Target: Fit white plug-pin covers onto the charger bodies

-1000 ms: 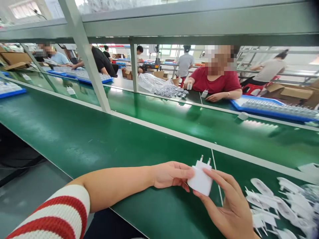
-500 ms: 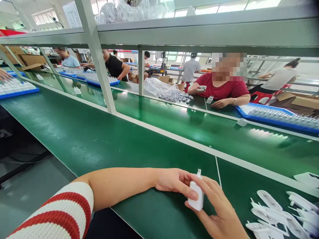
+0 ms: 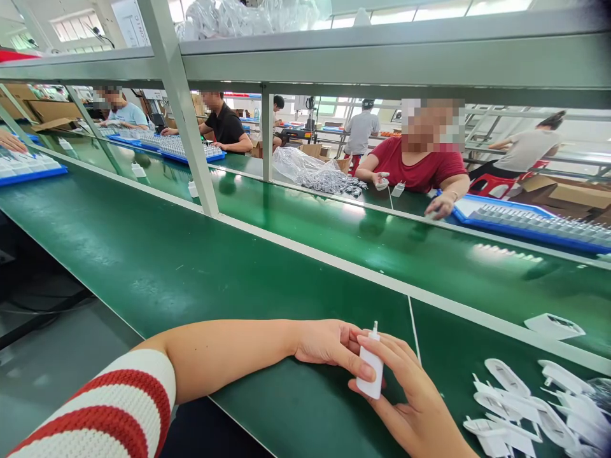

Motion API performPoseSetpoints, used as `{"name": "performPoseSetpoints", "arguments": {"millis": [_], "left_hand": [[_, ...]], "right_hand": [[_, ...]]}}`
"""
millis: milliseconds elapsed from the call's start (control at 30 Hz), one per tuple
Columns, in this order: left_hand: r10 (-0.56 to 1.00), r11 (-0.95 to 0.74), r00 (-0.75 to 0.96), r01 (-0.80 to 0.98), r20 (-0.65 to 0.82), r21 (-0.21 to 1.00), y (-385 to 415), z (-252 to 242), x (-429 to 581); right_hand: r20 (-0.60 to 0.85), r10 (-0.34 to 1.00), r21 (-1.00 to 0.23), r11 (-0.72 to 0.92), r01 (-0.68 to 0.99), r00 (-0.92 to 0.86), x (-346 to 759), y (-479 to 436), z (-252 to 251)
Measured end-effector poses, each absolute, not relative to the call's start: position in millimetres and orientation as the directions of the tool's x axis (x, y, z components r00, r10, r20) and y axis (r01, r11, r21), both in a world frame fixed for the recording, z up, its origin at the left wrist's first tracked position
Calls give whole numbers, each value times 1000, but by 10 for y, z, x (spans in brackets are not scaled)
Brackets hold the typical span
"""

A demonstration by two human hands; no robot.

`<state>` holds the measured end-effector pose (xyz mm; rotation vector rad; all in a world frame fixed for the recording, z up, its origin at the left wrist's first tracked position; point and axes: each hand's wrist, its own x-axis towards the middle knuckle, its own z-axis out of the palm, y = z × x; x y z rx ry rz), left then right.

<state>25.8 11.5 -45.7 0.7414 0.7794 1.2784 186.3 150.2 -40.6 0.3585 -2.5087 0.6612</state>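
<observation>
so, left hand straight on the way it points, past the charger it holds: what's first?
The left hand would likely meet the right hand, also on the charger; depth between the hands is unclear.

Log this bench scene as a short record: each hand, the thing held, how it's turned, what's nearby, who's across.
Left hand: pinching the white plug adapter, thumb on its side
Right hand: fingers also on the adapter
Adapter pose: roughly upright, pin end up
Surface: green bench
Nearby: loose white plastic parts, beyond the right hand
Across: person in red top, beside a blue tray
</observation>
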Motion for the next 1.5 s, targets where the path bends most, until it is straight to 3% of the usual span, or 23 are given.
{"name": "performPoseSetpoints", "arguments": {"millis": [1500], "left_hand": [[978,201,71,-582,-197,788,116,-454,256]], "right_hand": [[476,-103,-368,879,-304,-873,1855,1547,-392]]}}
